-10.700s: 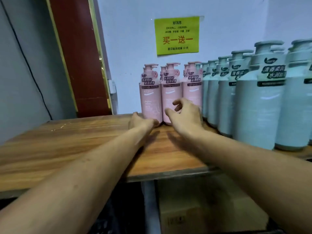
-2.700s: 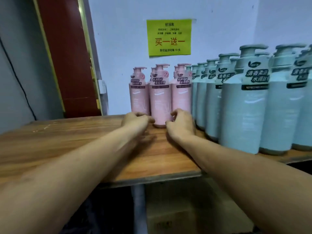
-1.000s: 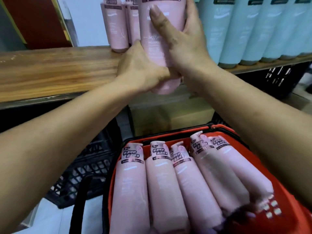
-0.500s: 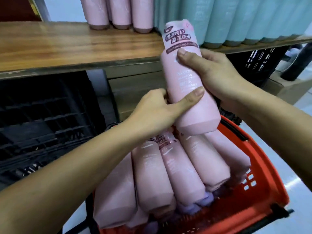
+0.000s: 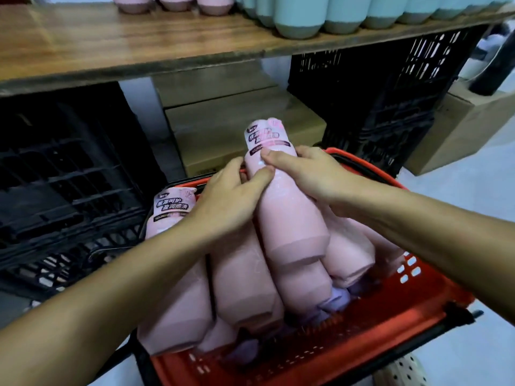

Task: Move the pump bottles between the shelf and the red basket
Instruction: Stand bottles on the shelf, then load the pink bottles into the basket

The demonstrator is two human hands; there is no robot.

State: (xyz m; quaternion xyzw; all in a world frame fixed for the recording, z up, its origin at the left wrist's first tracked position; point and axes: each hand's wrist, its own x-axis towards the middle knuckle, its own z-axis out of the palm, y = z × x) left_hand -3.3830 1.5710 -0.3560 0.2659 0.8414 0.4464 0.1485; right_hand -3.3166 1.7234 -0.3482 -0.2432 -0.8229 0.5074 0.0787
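Note:
Both hands hold one pink pump bottle [image 5: 289, 218], which lies tilted on top of several pink bottles [image 5: 242, 277] packed in the red basket [image 5: 370, 332]. My left hand [image 5: 231, 201] grips its left side with the thumb across the front. My right hand [image 5: 309, 174] wraps its upper part from the right. The bottle's labelled top points away from me. On the wooden shelf [image 5: 117, 43] above, the bases of pink bottles [image 5: 170, 2] and pale green bottles [image 5: 331, 15] show.
Black plastic crates stand under the shelf at left [image 5: 64, 176] and right [image 5: 376, 101]. A cardboard box [image 5: 239, 129] sits between them, another [image 5: 459, 126] at far right. A perforated shoe [image 5: 401, 371] shows by the basket's near corner.
The pink bottle was taken off the shelf with both hands and has come down, from above the basket half a second ago onto the bottles lying in it. The view has tipped downward.

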